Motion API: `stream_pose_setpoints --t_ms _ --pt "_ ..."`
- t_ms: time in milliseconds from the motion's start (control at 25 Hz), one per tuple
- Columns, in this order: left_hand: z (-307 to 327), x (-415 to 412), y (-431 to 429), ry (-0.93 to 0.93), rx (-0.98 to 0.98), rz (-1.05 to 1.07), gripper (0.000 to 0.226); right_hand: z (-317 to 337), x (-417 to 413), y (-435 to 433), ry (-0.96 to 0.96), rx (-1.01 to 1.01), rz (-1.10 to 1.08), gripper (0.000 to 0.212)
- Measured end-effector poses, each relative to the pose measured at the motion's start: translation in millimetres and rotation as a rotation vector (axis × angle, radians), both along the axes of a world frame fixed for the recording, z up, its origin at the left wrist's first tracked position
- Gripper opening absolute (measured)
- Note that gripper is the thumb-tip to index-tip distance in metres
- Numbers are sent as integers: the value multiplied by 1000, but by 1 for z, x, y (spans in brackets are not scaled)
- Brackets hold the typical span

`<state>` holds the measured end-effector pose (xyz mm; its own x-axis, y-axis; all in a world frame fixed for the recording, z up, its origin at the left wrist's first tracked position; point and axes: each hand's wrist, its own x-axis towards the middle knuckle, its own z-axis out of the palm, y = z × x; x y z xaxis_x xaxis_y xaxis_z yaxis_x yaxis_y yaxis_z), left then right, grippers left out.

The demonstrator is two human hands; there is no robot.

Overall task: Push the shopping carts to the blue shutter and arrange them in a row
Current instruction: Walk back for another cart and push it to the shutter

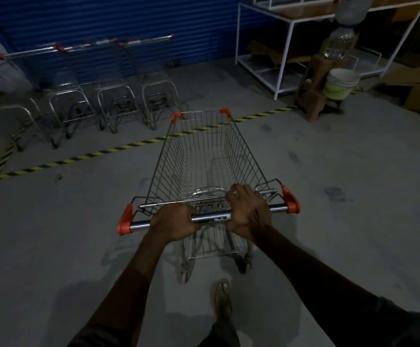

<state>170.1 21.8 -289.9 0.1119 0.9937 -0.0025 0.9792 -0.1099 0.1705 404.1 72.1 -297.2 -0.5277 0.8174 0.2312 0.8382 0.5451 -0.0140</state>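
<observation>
Left hand (pixel 173 221) and right hand (pixel 249 211) grip the cart (pixel 203 156) handle (pixel 210 217).
It faces the shutter (pixel 128 21); perhaps four blurred parked carts (pixel 113 96) line it.

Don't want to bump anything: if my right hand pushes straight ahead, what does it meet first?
Probably nothing before the blue shutter; the line seems to pass right of the parked carts, though depth is unclear.

White rack (pixel 284 58) rt; bucket (pixel 341 83) by brown stool (pixel 314 96) w/ jar (pixel 338 45) on top; hazard tape (pixel 91 155) across floor (pixel 329 171).
</observation>
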Motion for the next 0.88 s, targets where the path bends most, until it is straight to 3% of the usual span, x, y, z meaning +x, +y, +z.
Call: stream_pose_setpoints --t_ms 160,280,440,640,880 --pt "-2 -8 79 -16 143 -104 37 4 -7 80 -58 -89 14 63" --pt "-1 -15 139 -27 166 -108 43 7 -15 136 -46 -104 -21 46" --pt "4 -20 212 -12 148 -129 50 7 -22 206 1 -147 -49 36" --pt "2 -26 300 -109 98 -105 36 19 -33 294 -69 -235 -145 31" --pt "10 -20 410 15 47 6 37 10 -33 407 -93 -155 -155 32"
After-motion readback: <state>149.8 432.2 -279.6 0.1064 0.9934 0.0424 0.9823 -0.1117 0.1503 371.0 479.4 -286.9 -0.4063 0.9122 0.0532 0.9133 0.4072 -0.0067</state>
